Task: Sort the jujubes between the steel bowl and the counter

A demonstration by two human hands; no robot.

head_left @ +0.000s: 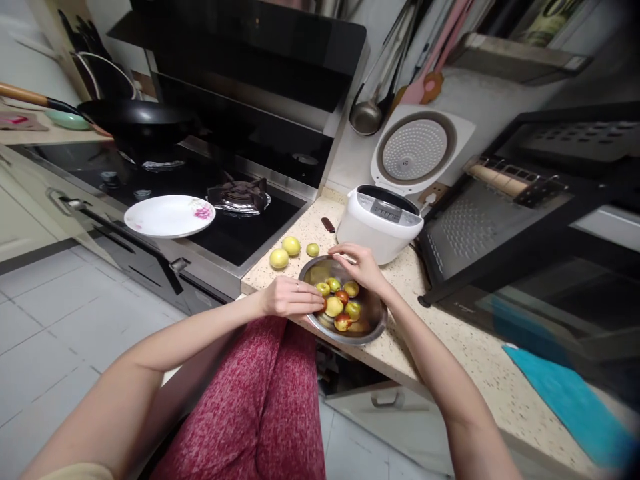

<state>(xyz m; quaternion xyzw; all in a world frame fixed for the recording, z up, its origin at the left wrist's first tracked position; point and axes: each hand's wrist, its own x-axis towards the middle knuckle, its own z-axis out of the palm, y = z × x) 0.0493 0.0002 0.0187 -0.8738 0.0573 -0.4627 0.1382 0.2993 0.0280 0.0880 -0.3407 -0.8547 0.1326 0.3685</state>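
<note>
A steel bowl (373, 327) stands at the counter's front edge, with several green, yellow and reddish fruits (334, 307) inside. My left hand (293, 297) reaches over the bowl's left rim, its fingers together and the tips on a reddish fruit at the left. At the far rim is my right hand (359, 262), fingers bent over the edge of the bowl. Behind and left of the bowl, two larger yellow-green fruits (291, 246) and a smaller green one (313, 249) lie on the counter.
An open white rice cooker (377, 227) stands behind the bowl, beside a small brown-handled object (328, 225). A floral plate (170, 216) rests on the stove's front edge, and a black wok (137, 120) sits on the left burner. A blue cloth (560, 393) lies at the right.
</note>
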